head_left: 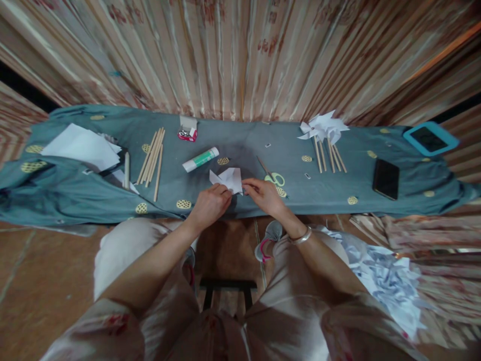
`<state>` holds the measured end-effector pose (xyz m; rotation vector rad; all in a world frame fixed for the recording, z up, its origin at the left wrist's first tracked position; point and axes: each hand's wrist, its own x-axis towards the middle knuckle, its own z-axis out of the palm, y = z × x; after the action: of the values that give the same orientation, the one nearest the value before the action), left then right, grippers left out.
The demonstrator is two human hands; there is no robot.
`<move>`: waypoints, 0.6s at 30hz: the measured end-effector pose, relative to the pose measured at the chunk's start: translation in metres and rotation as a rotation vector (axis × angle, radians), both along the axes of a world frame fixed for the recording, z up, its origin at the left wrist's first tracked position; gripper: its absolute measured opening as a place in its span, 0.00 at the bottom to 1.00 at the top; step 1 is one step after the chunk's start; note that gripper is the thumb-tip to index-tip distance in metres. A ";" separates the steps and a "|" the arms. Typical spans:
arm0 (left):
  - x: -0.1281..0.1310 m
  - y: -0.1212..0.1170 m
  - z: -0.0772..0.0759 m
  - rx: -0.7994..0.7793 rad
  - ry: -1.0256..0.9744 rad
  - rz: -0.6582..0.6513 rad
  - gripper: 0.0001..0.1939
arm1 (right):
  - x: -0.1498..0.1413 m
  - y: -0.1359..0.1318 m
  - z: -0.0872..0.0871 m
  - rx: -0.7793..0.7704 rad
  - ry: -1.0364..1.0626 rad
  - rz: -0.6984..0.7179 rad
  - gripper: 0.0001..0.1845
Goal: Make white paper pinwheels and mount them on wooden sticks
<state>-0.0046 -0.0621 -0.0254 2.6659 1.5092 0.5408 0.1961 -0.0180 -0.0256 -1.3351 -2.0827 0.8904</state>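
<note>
Near the front edge of the cloth-covered table, a partly folded white paper pinwheel (pixel 233 176) is between my two hands. My left hand (pixel 215 203) is closed on its lower left part, fingers curled. At the paper's right edge, my right hand (pixel 263 194) pinches a corner between thumb and forefinger. Just beyond my right hand lie scissors with pale green handles (pixel 277 178). A glue stick (pixel 201 159) with a green label rests behind the paper. Several finished paper pinwheels on sticks (pixel 325 128) lie to the right.
Several wooden sticks (pixel 151 158) and a stack of white paper (pixel 80 146) lie left. A small red box (pixel 187 129) stands at the back. A black phone (pixel 386 179) and a blue-framed tablet (pixel 431 139) lie right. Many paper pieces (pixel 391 278) are heaped below, at right.
</note>
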 end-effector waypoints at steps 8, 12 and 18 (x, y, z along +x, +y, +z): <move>-0.002 -0.008 -0.004 -0.015 -0.090 -0.070 0.08 | 0.005 -0.001 -0.002 0.045 0.056 0.122 0.09; -0.001 -0.012 -0.008 -0.023 -0.106 -0.098 0.09 | 0.004 -0.002 -0.003 0.004 0.096 0.161 0.04; -0.001 -0.010 -0.010 -0.019 -0.128 -0.076 0.08 | -0.002 -0.001 -0.003 0.015 0.080 0.125 0.04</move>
<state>-0.0060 -0.0726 -0.0355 2.6061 1.3672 0.6741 0.1945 -0.0188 -0.0288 -1.1527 -2.1253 0.9619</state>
